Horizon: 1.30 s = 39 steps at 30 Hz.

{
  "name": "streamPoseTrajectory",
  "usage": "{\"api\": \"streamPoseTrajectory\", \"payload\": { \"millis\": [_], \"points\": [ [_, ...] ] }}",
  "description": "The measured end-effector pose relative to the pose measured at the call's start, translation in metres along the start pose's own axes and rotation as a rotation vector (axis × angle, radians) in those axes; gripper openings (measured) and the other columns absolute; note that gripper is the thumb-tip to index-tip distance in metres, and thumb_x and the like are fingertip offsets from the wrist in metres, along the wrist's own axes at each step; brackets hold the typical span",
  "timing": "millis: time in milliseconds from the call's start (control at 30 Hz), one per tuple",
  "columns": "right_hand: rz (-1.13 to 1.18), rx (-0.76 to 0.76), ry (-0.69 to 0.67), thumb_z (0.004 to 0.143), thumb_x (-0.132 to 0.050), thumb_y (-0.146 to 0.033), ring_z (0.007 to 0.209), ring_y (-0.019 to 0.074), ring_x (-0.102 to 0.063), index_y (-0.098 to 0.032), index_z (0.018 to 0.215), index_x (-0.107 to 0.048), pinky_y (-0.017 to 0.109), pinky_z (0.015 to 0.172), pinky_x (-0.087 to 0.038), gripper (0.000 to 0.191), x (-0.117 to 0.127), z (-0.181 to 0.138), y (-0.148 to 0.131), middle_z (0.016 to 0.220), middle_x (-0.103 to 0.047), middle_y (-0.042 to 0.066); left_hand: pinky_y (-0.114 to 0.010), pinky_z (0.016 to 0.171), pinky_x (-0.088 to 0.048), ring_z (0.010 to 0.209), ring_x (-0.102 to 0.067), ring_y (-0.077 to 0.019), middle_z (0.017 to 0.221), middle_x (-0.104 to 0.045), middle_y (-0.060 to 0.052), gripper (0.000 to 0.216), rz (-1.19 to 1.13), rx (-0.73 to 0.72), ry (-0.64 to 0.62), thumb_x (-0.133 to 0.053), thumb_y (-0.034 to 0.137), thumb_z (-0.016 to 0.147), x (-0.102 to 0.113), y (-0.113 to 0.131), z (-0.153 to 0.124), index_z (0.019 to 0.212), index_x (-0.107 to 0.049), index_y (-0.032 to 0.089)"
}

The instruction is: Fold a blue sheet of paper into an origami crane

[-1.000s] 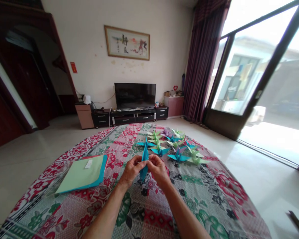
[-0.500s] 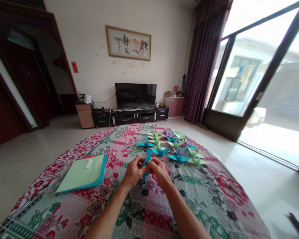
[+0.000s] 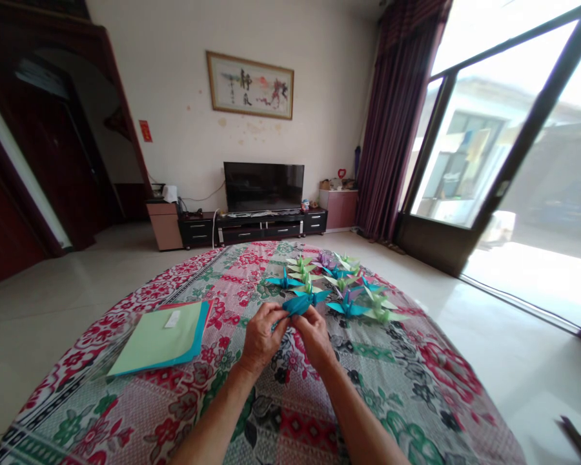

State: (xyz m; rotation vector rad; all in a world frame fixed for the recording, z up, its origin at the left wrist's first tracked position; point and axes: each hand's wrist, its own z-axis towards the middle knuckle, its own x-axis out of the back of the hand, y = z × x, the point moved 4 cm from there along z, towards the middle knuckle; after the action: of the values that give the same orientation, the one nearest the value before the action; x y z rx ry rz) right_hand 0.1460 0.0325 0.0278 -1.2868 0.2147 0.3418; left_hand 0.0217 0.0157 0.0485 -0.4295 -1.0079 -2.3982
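Between my two hands is a piece of folded blue paper (image 3: 297,305), held above the middle of the table. My left hand (image 3: 265,332) pinches its left end between thumb and fingers. On the right side, my right hand (image 3: 314,330) grips its lower edge, fingers closed. Just beyond it stand several folded paper cranes in blue, green and purple; a blue crane (image 3: 285,279) and a green crane (image 3: 383,306) are among them. The folded paper partly covers another blue crane (image 3: 319,296) behind it.
A stack of square paper sheets (image 3: 159,336), green on top with blue and red beneath, lies at the left, a small white slip (image 3: 173,319) on it. A flowered cloth (image 3: 252,413) covers the round table. Beyond stand a television (image 3: 264,187) and low cabinet.
The blue folded paper has turned from upright to lying nearly sideways, pointing right. Both hands have shifted their grip on it slightly. The cranes and sheets have stayed put.
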Motion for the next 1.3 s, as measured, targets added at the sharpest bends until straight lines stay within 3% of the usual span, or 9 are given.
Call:
{"api": "streamPoseTrajectory", "payload": {
  "millis": [167,433,600,867,1000,1167,1300],
  "points": [
    [0.0,-0.005,0.041,0.065,-0.062,-0.022,0.068,0.0123,-0.05,-0.016,0.077,-0.063,0.024,0.068,-0.041,0.014,0.0,0.0,0.0,0.071,-0.061,-0.001,-0.028,0.082,-0.045,0.09,-0.057,-0.0187,0.092,-0.061,-0.008,0.019,-0.064,0.025,-0.007,-0.051,0.024,0.08,0.0,0.0,0.0,0.089,-0.067,0.019],
    [0.008,0.018,0.034,0.068,-0.06,-0.024,0.067,0.0126,-0.051,-0.016,0.078,-0.063,0.025,0.068,-0.041,0.014,0.003,0.001,0.006,0.07,-0.06,0.0,-0.024,0.064,-0.049,0.068,-0.06,-0.0149,0.078,-0.065,-0.003,0.029,-0.373,0.346,-0.003,-0.06,0.034,0.072,-0.008,-0.019,-0.004,0.095,-0.062,0.016],
    [0.059,-0.007,0.021,0.069,-0.059,-0.025,0.067,0.0133,-0.053,-0.016,0.081,-0.063,0.026,0.068,-0.043,0.016,0.004,0.001,0.009,0.07,-0.061,0.0,-0.023,0.062,-0.048,0.065,-0.056,-0.0118,0.083,-0.058,-0.002,0.04,-0.332,0.282,0.039,-0.062,0.033,0.071,-0.003,-0.014,-0.002,0.107,-0.059,0.017],
    [0.095,-0.049,0.031,0.066,-0.063,-0.027,0.063,0.0121,-0.054,-0.017,0.079,-0.063,0.026,0.067,-0.044,0.016,0.003,0.001,0.011,0.07,-0.062,-0.001,-0.024,0.065,-0.046,0.078,-0.057,-0.0163,0.082,-0.059,-0.006,0.019,-0.29,0.219,0.002,-0.058,0.032,0.075,-0.003,-0.011,0.002,0.077,-0.069,0.016],
    [0.069,-0.06,0.032,0.064,-0.065,-0.029,0.063,0.0127,-0.054,-0.016,0.078,-0.062,0.026,0.065,-0.045,0.019,0.003,0.001,0.012,0.069,-0.063,0.0,-0.024,0.066,-0.046,0.078,-0.057,-0.0166,0.083,-0.061,-0.005,0.019,-0.389,0.305,-0.005,-0.059,0.033,0.074,-0.008,-0.019,0.0,0.075,-0.068,0.016],
    [0.022,-0.058,0.043,0.064,-0.067,-0.032,0.06,0.0118,-0.053,-0.016,0.079,-0.062,0.024,0.059,-0.044,0.022,0.002,0.001,0.009,0.069,-0.063,0.001,-0.023,0.059,-0.043,0.063,-0.055,-0.0131,0.07,-0.062,-0.002,0.024,-0.577,0.5,-0.06,-0.062,0.036,0.07,-0.015,-0.028,-0.003,0.079,-0.065,0.014],
    [-0.001,-0.065,-0.001,0.065,-0.068,-0.034,0.062,0.0125,-0.056,-0.017,0.081,-0.064,0.026,0.062,-0.045,0.024,-0.001,0.0,0.004,0.071,-0.064,0.0,-0.021,0.055,-0.041,0.06,-0.054,-0.0112,0.073,-0.063,-0.001,0.032,-0.749,0.609,-0.06,-0.065,0.034,0.066,-0.014,-0.032,-0.004,0.092,-0.063,0.015]
  ]
}}
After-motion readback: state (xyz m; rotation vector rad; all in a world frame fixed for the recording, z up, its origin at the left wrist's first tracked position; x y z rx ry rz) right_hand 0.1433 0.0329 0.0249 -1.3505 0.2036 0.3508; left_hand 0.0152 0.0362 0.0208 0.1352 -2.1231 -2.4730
